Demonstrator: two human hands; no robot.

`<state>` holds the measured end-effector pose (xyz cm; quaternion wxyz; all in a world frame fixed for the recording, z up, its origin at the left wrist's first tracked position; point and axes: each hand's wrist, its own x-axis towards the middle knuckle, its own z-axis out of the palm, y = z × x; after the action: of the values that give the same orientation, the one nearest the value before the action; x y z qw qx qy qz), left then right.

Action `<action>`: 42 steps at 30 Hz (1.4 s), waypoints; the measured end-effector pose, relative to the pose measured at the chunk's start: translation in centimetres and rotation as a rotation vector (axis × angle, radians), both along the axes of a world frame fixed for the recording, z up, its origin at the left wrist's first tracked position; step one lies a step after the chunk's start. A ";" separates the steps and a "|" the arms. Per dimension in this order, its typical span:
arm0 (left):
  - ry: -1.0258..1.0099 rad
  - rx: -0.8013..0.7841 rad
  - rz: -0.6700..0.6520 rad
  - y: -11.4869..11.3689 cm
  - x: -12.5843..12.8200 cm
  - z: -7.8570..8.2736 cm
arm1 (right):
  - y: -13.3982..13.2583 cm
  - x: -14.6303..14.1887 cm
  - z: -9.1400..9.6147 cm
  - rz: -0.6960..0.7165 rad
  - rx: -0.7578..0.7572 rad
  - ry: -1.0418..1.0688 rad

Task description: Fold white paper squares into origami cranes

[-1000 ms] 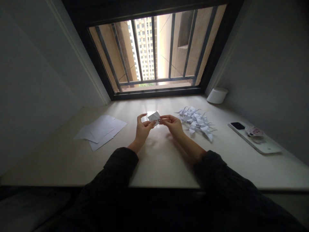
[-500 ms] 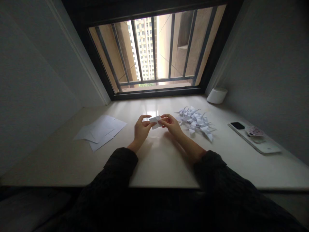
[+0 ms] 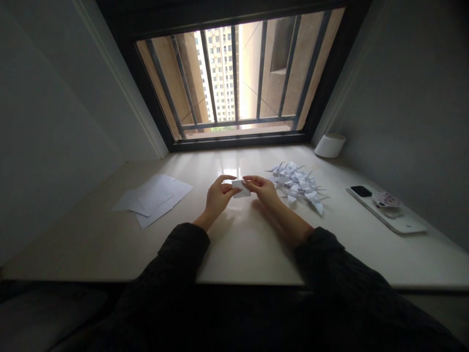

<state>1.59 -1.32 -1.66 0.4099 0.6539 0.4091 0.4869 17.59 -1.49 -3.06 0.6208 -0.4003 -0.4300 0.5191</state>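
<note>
Between my two hands, above the middle of the white counter, is a small folded square of white paper (image 3: 242, 191). My left hand (image 3: 219, 195) pinches its left side, with the thumb on the near face. At the upper right, my right hand (image 3: 264, 189) grips it between thumb and fingers. The far face of the paper is hidden from me. Closest to my right hand lies a pile of folded white paper cranes (image 3: 296, 183), their pointed tips sticking out in several directions.
Flat white paper sheets (image 3: 157, 193) overlap on the left of the counter (image 3: 249, 254). At the right lies a white phone (image 3: 406, 224) with a round attachment on its back. A white cylindrical object (image 3: 330, 145) stands in the far right corner, beside the barred window (image 3: 234, 142).
The folded paper has turned from tilted to nearly level and shifted slightly right and nearer. Both hands have moved a little with it, keeping hold.
</note>
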 end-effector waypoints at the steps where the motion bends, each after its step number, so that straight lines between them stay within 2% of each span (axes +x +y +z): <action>1: -0.004 -0.003 -0.012 0.0 0.0 0.0 | 0.0 0.0 -0.1 -0.008 -0.002 0.007; 6: -0.069 -0.079 -0.060 -0.1 0.1 0.1 | -0.1 -0.2 -0.1 -0.052 -0.001 0.013; 11: -0.166 -0.210 -0.010 0.0 0.2 0.3 | 0.0 -0.1 0.1 -0.008 0.061 -0.086; 17: -0.270 -0.186 0.104 0.4 0.1 0.4 | -0.2 -0.2 0.2 0.036 -0.009 -0.229; 20: -0.285 -0.200 0.121 0.3 0.0 0.6 | -0.5 -0.2 0.3 0.030 -0.023 -0.296; 25: -0.244 -0.228 0.122 0.4 0.0 0.8 | -0.5 -0.2 0.4 -0.031 0.008 -0.280; 29: -0.188 -0.126 0.091 0.6 -0.1 0.3 | -0.6 -0.1 0.5 -0.136 0.082 -0.348; 33: 0.000 0.086 0.198 0.0 -0.4 0.5 | -1.2 0.1 1.0 -0.316 0.186 -0.538; 35: 0.059 0.153 0.232 -0.5 -0.4 0.9 | -1.6 0.2 1.4 -0.373 0.236 -0.566; 39: 0.093 0.197 0.171 -1.1 -0.3 1.6 | -2.1 0.3 2.0 -0.397 0.340 -0.594; 42: 0.093 0.228 0.143 -1.0 -0.2 1.6 | -2.0 0.3 1.9 -0.384 0.375 -0.587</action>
<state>1.34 -2.29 -0.10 0.2777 0.6874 0.4151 0.5273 17.92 -3.52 -1.12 0.6195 -0.4847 -0.5938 0.1696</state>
